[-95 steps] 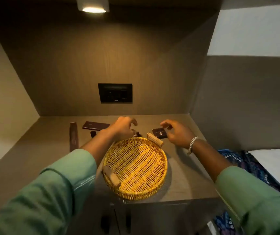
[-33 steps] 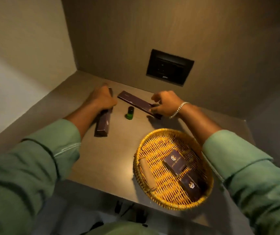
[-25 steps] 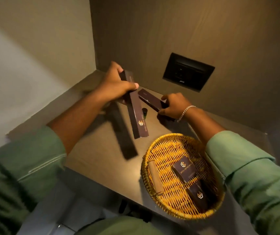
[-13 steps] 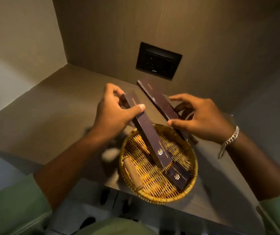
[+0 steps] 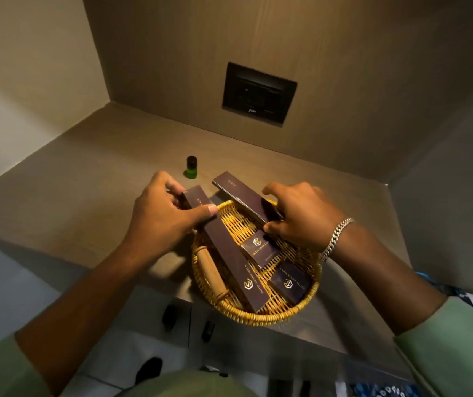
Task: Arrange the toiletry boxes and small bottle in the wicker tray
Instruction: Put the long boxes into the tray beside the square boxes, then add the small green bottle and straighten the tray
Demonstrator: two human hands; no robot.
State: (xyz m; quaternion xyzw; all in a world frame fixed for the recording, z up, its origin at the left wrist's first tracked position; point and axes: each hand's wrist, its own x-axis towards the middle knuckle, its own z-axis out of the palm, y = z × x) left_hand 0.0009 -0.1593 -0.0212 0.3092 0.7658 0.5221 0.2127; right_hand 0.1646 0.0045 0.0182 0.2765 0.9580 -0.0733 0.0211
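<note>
A round yellow wicker tray (image 5: pixel 269 318) sits at the shelf's front edge. Two small dark boxes lie inside it: one in the middle (image 5: pixel 261 249), one at the right (image 5: pixel 288 282). My left hand (image 5: pixel 160 216) grips the far end of a long dark box (image 5: pixel 229 259) whose near end rests in the tray, next to the wooden handle (image 5: pixel 211 267). My right hand (image 5: pixel 298 216) holds a second long dark box (image 5: pixel 243 196) slanted over the tray's far rim. A small green bottle (image 5: pixel 191 167) with a black cap stands upright on the shelf behind my left hand.
The brown shelf (image 5: pixel 86 181) is boxed in by a left wall, a back wall and a right wall. A black switch panel (image 5: pixel 259 94) is set in the back wall. The tray overhangs close to the shelf's front edge (image 5: pixel 329 343).
Both hands lifted the two long boxes off the shelf and brought them to the tray. The left box's near end has come down inside the tray. The green bottle stayed on the shelf.
</note>
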